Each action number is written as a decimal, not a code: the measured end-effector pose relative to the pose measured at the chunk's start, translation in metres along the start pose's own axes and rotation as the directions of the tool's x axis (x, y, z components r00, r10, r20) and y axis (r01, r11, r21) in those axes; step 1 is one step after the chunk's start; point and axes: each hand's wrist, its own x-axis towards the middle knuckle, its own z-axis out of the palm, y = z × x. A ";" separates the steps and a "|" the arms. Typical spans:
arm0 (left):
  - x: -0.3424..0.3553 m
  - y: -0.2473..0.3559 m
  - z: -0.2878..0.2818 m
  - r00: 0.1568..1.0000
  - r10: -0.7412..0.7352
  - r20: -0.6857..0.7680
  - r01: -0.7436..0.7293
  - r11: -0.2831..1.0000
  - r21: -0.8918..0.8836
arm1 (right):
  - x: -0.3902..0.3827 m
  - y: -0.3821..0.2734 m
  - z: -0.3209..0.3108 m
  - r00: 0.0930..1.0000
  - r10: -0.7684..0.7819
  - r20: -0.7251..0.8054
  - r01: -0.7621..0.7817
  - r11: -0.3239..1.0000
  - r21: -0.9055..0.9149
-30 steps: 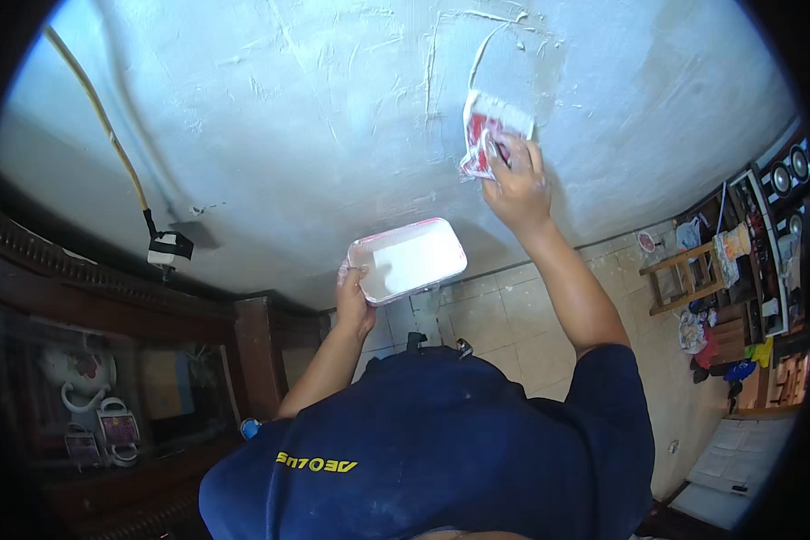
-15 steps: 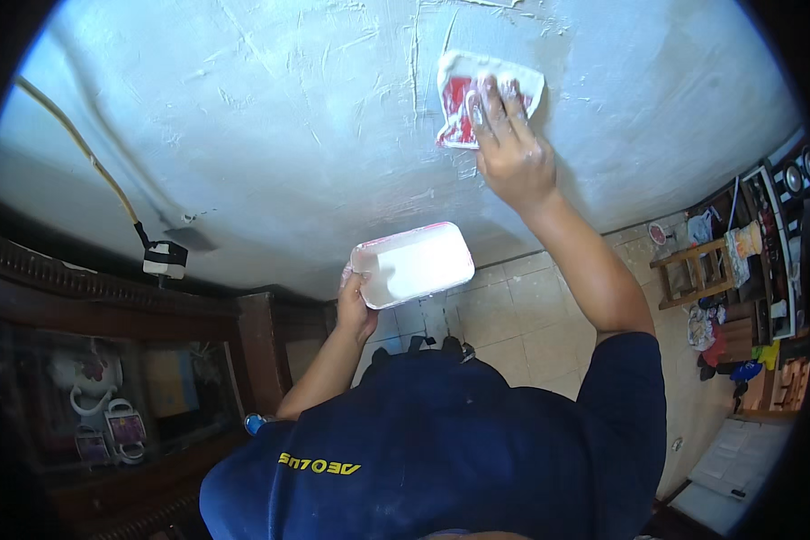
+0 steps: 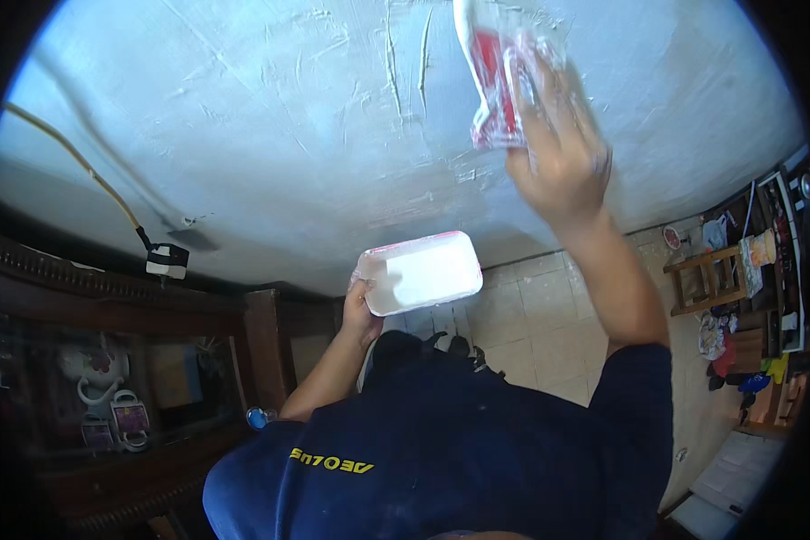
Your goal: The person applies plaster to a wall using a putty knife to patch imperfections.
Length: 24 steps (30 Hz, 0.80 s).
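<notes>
Wall [image 3: 270, 135], pale and streaked with white, spans the top of the view; judging by its smears, the step in hand is spreading white paste over it and smoothing it. My guess is that the next move calls for even pressure with the blade kept nearly flat, then a pass over whatever stands proud.

Next in size, a dark wooden cabinet [image 3: 261, 337] stands at the left; a wooden stool [image 3: 711, 281] is well apart at the right.

In front of the body, near the wall's foot in the view, is a white tray [image 3: 414, 246] with a pinkish rim. The left hand [image 3: 360, 310] is closed around 1 end of it, thumb over the rim, other fingers mostly hidden. White paste [image 3: 423, 277] shows inside; I cannot tell how deep.

The right hand [image 3: 562, 157], up at the wall, has its fingers long and slightly parted, laid over a red spreader [image 3: 490, 63] that it holds; blur hides the thumb's exact grip.

Smallest, 2 thin ridges [image 3: 391, 54] stand to the spreader's left, apart from it. Against 0.5 s ago, the spreader sits farther right, away from the nearer ridge, and its upper edge now leaves the picture; the tray hold looks unchanged.
</notes>
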 end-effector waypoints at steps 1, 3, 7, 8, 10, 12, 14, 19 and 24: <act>-0.002 -0.001 0.002 1.000 -0.011 -0.003 0.011 1.000 0.004 | 0.004 0.003 0.011 1.000 0.009 0.008 -0.009 1.000 -0.001; 0.001 -0.002 0.005 0.998 0.021 -0.054 -0.020 1.000 0.016 | 0.002 0.006 0.038 0.995 -0.071 0.071 0.084 0.974 -0.208; 0.011 0.004 -0.008 1.000 -0.006 -0.007 0.006 1.000 -0.023 | -0.044 -0.013 0.065 0.971 -0.101 0.216 0.147 0.967 -0.207; 0.013 0.008 -0.008 1.000 -0.023 0.000 0.023 1.000 -0.020 | -0.060 -0.019 0.068 0.970 -0.092 0.225 0.141 0.967 -0.211; 0.017 0.015 -0.013 0.999 -0.052 0.013 0.053 0.999 -0.014 | -0.088 -0.029 0.069 0.939 -0.020 0.342 0.014 1.000 0.022; 0.022 0.020 -0.016 0.996 -0.086 0.006 0.086 0.996 0.013 | -0.098 -0.038 0.058 0.921 0.080 0.382 -0.145 0.979 0.144; 0.022 0.028 -0.008 0.993 -0.114 0.034 0.115 0.993 -0.020 | -0.093 -0.041 0.043 0.899 0.221 0.377 -0.334 0.904 0.266; 0.027 0.028 -0.017 0.986 -0.140 0.092 0.146 0.987 -0.067 | -0.019 -0.019 0.025 0.981 0.184 -0.057 -0.174 0.973 0.153; 0.035 0.020 -0.032 0.974 -0.188 0.125 0.193 0.981 -0.029 | -0.004 -0.015 0.047 0.989 0.100 0.106 -0.089 0.991 -0.101</act>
